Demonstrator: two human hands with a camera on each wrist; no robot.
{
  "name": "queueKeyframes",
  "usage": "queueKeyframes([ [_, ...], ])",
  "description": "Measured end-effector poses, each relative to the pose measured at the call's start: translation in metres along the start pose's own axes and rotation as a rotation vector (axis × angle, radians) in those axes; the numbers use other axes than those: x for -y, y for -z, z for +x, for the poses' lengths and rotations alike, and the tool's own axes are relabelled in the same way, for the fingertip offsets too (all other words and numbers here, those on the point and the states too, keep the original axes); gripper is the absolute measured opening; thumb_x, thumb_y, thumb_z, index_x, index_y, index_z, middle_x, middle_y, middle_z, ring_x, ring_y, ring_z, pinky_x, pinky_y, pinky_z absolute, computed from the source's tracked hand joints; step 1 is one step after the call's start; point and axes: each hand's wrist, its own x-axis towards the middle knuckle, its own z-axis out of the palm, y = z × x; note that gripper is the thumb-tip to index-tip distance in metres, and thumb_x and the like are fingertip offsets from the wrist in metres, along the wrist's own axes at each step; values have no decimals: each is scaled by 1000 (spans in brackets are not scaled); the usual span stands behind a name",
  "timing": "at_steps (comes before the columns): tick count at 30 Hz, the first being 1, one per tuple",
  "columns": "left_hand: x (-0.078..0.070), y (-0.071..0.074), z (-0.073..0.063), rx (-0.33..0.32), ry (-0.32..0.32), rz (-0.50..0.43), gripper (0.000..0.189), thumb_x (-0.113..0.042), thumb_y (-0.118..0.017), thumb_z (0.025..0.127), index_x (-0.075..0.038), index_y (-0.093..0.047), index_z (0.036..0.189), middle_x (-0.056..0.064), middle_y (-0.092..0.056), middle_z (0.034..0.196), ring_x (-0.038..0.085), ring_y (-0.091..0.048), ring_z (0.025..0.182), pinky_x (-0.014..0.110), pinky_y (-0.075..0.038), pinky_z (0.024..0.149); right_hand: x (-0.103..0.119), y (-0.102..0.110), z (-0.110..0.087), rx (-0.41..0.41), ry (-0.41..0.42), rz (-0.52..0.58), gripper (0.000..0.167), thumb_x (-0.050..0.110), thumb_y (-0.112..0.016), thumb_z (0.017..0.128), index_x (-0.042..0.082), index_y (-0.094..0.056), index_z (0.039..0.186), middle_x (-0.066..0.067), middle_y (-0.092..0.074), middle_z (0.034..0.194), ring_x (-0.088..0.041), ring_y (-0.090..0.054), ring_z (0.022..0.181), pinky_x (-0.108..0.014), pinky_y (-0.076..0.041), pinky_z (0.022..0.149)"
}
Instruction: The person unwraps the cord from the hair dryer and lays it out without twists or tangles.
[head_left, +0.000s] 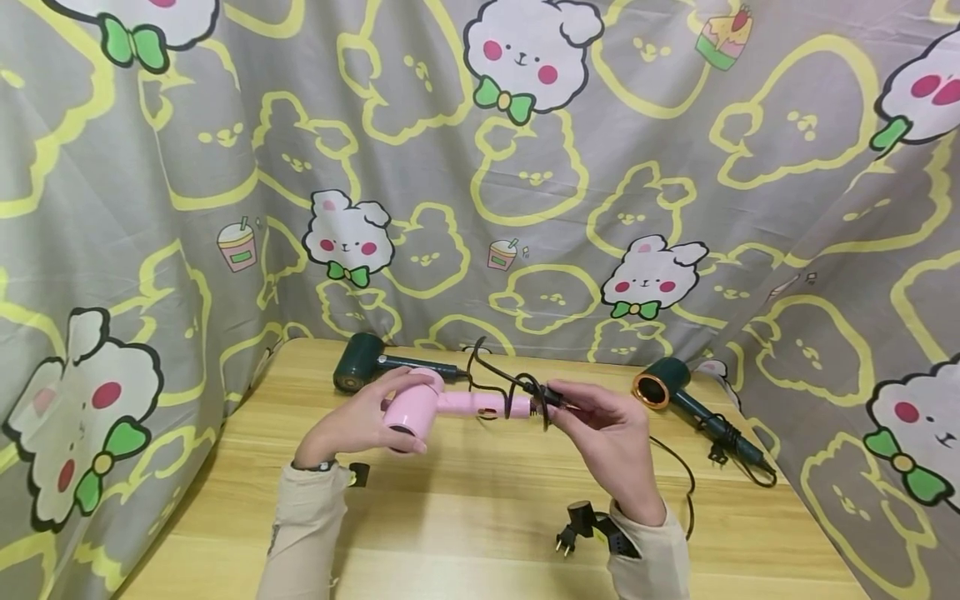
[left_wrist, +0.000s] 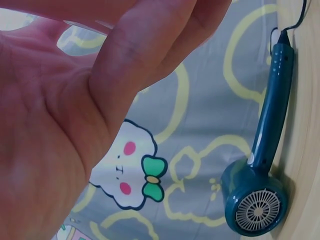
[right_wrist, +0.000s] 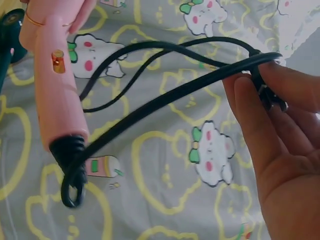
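Note:
A pink hair dryer (head_left: 414, 412) is held above the table by my left hand (head_left: 356, 425), which grips it round the head. Its handle (right_wrist: 57, 100) points toward my right hand (head_left: 611, 437). Between thumb and fingers, the right hand pinches the black plug end (right_wrist: 266, 92) of the dryer's cord. The black cord (right_wrist: 125, 122) loops loosely between handle and plug. In the left wrist view, the palm fills much of the picture and the pink dryer barely shows. A dark green hair dryer (left_wrist: 272, 110) lies behind the left hand.
Another dark green hair dryer (head_left: 663, 383), with a copper rim and a bundled cord, lies at the right on the wooden table (head_left: 450, 533). A black two-pin plug (head_left: 580, 518) is near the right wrist. A patterned curtain (head_left: 420, 167) surrounds the table's back and sides.

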Motion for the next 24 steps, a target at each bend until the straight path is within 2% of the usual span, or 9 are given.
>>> queueKeyframes([
  [3, 1, 3, -3, -18, 12, -9, 96, -43, -98, 67, -34, -51, 150, 5, -38, 162, 30, -60, 110, 40, -54, 80, 7, 1, -3, 26, 39, -42, 29, -17, -75, 83, -8, -76, 111, 13, -78, 110, -6, -77, 89, -24, -61, 73],
  [6, 3, 4, -4, -37, 17, 3, 96, -45, -98, 65, -36, -52, 149, 3, -40, 160, 30, -59, 112, 39, -54, 80, 16, 2, -6, 60, 84, -95, 32, -17, -76, 82, -3, -77, 111, 6, -79, 110, -6, -77, 92, -24, -61, 76],
  [11, 5, 5, -4, -49, 12, 16, 93, -47, -97, 65, -38, -53, 147, -1, -43, 158, 28, -57, 117, 37, -54, 81, 27, 3, -9, 111, 227, -203, 40, -15, -80, 78, 7, -79, 112, -6, -80, 107, -8, -76, 96, -21, -60, 82],
  [15, 5, 5, -5, -49, 11, 6, 91, -43, -98, 67, -37, -54, 147, 0, -43, 158, 29, -57, 117, 37, -54, 81, 34, 5, -11, 131, 333, -290, 47, -15, -83, 74, 10, -79, 113, -6, -80, 106, -7, -76, 97, -18, -57, 86],
  [20, 7, 7, -5, -55, 22, -21, 91, -40, -98, 67, -35, -54, 146, 2, -44, 156, 31, -57, 115, 38, -55, 78, 40, 8, -15, 137, 409, -290, 46, -16, -82, 73, 6, -78, 113, -9, -79, 107, -8, -75, 102, -17, -55, 92],
  [24, 9, 8, -6, -58, 30, -26, 92, -40, -98, 66, -36, -53, 147, 2, -45, 154, 32, -57, 113, 39, -56, 77, 45, 10, -18, 139, 469, -243, 31, -6, -81, 83, 2, -77, 112, -11, -79, 108, -10, -74, 104, -18, -55, 94],
])
